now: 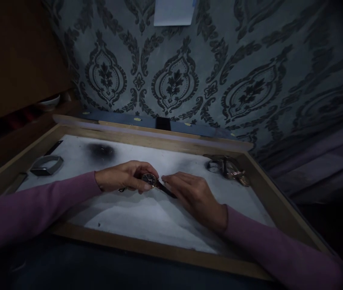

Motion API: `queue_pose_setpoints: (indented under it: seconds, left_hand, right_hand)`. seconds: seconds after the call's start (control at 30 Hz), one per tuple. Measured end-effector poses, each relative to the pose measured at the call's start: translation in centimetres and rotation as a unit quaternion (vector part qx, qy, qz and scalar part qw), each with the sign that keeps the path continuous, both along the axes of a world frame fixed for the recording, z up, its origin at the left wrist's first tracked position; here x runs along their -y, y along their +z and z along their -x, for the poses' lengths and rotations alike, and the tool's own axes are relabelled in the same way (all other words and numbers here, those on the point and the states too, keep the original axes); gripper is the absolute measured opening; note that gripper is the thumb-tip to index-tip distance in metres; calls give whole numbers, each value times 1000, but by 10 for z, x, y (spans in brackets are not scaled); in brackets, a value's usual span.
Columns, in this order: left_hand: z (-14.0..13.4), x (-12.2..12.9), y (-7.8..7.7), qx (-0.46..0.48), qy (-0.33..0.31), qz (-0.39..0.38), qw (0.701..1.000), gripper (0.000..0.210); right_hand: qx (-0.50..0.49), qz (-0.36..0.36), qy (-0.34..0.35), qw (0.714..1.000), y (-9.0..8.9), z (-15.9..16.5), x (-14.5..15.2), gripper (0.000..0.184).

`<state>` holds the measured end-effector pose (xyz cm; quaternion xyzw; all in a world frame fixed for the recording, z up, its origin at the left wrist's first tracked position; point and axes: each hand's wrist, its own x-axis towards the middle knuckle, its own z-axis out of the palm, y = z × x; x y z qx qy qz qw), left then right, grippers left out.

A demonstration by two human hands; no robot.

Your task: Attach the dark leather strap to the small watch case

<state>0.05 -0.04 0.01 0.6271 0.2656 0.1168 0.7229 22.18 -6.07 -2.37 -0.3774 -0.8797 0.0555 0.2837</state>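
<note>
The left hand (131, 176) pinches a round, dark-faced, gold-rimmed watch (149, 179) with a flat dark strap (168, 191) over a white-bottomed wooden tray (129, 243). At its three o'clock, the right hand (196, 194) curls; I can't tell its grip.

- Raised walls of the wooden tray (147, 249) bar low sideways entry; it opens upward.
- Left hand (126, 176), held watch (149, 180) and right hand (194, 193) block the middle.
- Passable: between both hands and near wall.
- Banded watch (43, 170) obstructs left; watch pile (227, 167), far right.
</note>
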Motion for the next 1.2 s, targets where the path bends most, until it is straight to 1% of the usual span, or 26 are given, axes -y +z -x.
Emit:
queue_pose_setpoints:
  seconds: [0.1,0.2,0.27,0.33,0.4,0.5,0.57,0.67,0.77,0.87,1.0,1.2]
  left_hand:
    - [-2,2,-2,16,-3,4,1000,33]
    - [-4,4,-3,29,-12,6,999,34]
    - [-4,5,-3,26,-21,1,999,34]
    - [-5,6,-3,9,-29,-12,999,34]
    - [-5,6,-2,-17,-42,-42,998,30]
    - [-5,7,-3,-56,-66,-86,993,20]
    - [-5,8,-5,-61,-70,-97,991,19]
    - [-6,13,-9,-44,-55,-124,990,20]
    - [-6,19,-12,-38,-39,-157,986,20]
    - [-6,23,-14,-35,-26,-142,989,19]
    - [-6,26,-16,-22,-14,-126,992,18]
    - [-4,24,-19,-4,-10,-119,993,16]
  right_hand:
    - [-65,108,-28,992,-3,6,1,29]
    - [-136,209,-29,968,-5,11,-1,30]
    - [-179,257,-22,950,-5,12,-1,32]
    - [-202,285,-18,937,-5,13,-1,33]
    - [-199,283,-18,938,-4,13,1,32]
    - [-173,242,-10,955,-1,14,4,28]
    - [-166,215,-5,962,1,15,6,28]
    - [-156,181,-14,971,1,16,10,28]
    - [-137,165,-19,976,1,16,15,29]
    - [-131,155,-15,979,2,15,19,30]
    - [-137,169,-6,976,7,12,19,31]
    - [-135,237,11,962,10,6,14,33]
